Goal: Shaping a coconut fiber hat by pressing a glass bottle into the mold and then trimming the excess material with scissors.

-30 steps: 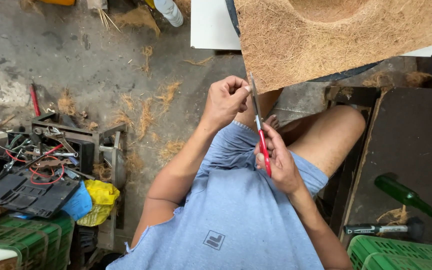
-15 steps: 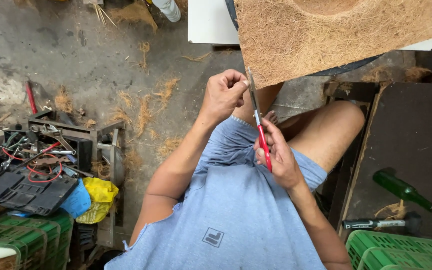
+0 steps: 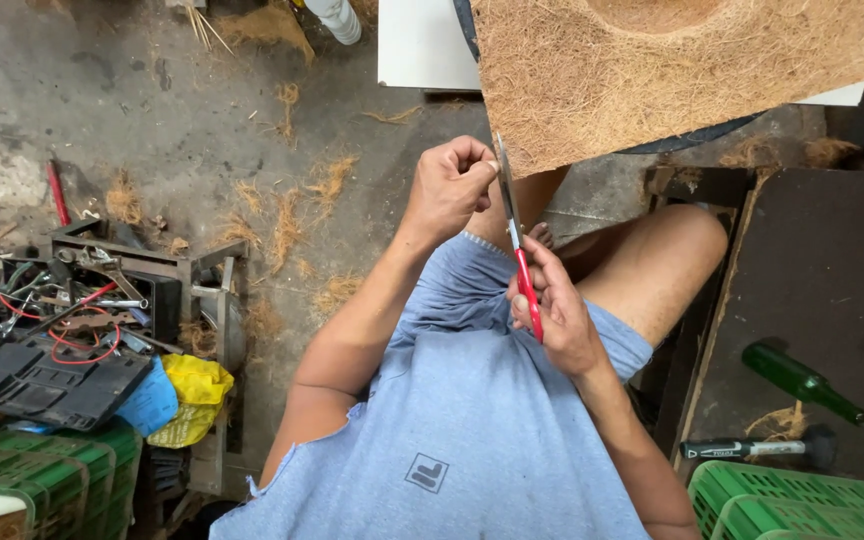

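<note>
Person seen from above, wearing a light blue sleeveless shirt and matching blue shorts.

The shirt [image 3: 452,430] is a soft, faded blue with the sleeves cut off, leaving ragged, uneven armholes; a frayed notch shows at the edge near the left shoulder. A small dark square emblem [image 3: 426,472] sits on the chest. The shorts [image 3: 472,285] are the same pale blue, with a stitched hem at the leg. Both arms are bare from shoulder to wrist, and the knees and bare toes [image 3: 540,236] show below. No watch, rings or gloves are visible.

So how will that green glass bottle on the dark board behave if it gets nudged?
The green bottle lies on its side on the flat dark board, so it would probably roll. It looks like glass: likely hard, slippery, and breakable if dropped.
</note>
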